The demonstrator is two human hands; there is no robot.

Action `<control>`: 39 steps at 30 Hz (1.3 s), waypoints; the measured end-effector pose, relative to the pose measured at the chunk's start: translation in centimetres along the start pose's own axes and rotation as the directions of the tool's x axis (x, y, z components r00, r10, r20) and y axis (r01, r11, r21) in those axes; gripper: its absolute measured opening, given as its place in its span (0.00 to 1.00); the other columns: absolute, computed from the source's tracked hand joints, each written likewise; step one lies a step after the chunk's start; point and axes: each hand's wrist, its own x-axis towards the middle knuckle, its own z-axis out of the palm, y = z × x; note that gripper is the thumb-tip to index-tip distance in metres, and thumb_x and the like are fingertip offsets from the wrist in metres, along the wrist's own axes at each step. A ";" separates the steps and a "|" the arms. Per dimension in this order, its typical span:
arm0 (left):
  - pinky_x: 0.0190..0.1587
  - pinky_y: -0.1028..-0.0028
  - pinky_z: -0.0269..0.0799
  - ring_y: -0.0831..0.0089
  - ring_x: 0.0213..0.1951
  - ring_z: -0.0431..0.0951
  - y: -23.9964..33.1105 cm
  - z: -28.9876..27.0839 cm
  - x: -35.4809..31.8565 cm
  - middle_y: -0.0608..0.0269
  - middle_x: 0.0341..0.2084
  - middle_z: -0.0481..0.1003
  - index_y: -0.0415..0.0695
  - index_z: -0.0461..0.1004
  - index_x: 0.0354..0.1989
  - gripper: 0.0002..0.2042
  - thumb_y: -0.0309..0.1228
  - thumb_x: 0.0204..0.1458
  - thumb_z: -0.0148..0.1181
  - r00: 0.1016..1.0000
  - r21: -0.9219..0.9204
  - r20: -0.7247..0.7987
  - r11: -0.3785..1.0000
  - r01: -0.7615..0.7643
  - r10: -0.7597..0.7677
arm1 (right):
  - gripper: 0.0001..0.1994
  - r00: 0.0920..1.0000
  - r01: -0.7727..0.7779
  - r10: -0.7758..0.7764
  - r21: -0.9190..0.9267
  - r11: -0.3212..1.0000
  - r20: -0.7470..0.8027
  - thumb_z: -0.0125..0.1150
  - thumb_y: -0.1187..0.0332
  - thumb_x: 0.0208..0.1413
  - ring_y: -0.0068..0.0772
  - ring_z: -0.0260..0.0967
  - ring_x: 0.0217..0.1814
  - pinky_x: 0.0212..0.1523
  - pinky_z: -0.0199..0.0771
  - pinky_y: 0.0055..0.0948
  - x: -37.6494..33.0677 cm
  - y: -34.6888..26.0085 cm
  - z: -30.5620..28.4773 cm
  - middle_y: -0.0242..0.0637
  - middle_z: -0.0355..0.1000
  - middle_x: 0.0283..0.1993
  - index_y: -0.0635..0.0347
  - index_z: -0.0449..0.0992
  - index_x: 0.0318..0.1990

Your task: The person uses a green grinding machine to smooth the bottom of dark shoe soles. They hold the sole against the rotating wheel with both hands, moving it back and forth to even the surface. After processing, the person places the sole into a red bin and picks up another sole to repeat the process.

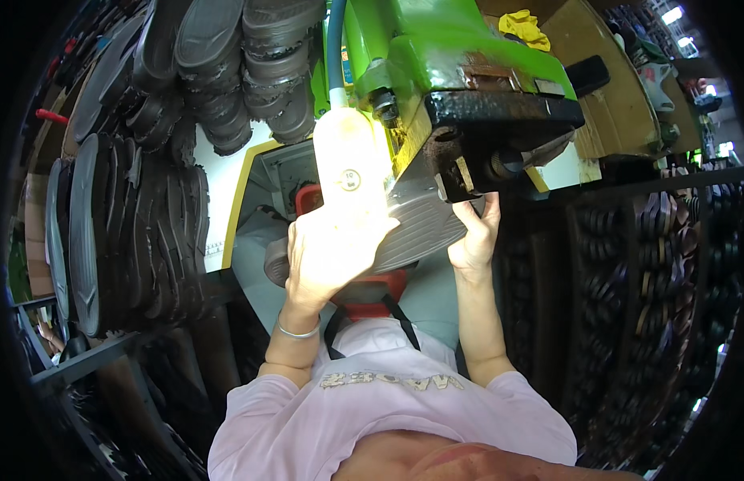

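A dark grey ribbed shoe sole [424,228] lies under the metal working end [461,178] of a green machine [460,48]. My left hand [332,252] grips its left part, washed out by glare from a bright lamp [350,156] just above. At the sole's right end, my right hand [473,239] pinches the edge with thumb and fingers, close beside the machine's metal part. The exact contact between machine and sole is hidden.
Stacks of dark soles with ragged edges [207,48] stand at the far left, and a row of upright soles [139,232] leans nearer. A cardboard box [620,112] with a yellow cloth [524,30] is at the far right. Packed racks [644,272] line the right side.
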 end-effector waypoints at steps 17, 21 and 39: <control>0.33 0.68 0.75 0.56 0.28 0.80 -2.9 -1.3 -2.0 0.53 0.27 0.78 0.40 0.79 0.34 0.08 0.29 0.46 0.64 0.969 -0.118 0.099 0.964 0.238 -0.227 | 0.19 0.996 -0.025 0.030 -0.069 0.997 0.082 0.67 0.83 0.45 0.24 0.70 0.45 0.49 0.68 0.25 -1.3 1.9 2.1 0.31 0.73 0.42 0.59 0.71 0.44; 0.34 0.68 0.75 0.55 0.30 0.80 -2.8 -0.8 -2.7 0.52 0.28 0.79 0.41 0.79 0.37 0.09 0.29 0.47 0.64 0.961 -0.141 0.095 0.952 0.270 -0.258 | 0.19 0.996 0.009 0.004 -0.140 0.990 0.087 0.68 0.84 0.44 0.24 0.70 0.44 0.48 0.70 0.24 -1.2 1.2 2.4 0.32 0.74 0.41 0.60 0.71 0.44; 0.38 0.70 0.73 0.67 0.32 0.77 -3.7 1.1 -2.1 0.61 0.30 0.76 0.43 0.76 0.37 0.12 0.29 0.45 0.70 0.980 -0.152 0.135 0.975 0.165 -0.145 | 0.19 0.993 0.045 -0.032 -0.113 0.993 0.114 0.67 0.84 0.45 0.25 0.71 0.45 0.48 0.71 0.24 -1.4 1.7 2.7 0.34 0.73 0.43 0.61 0.71 0.45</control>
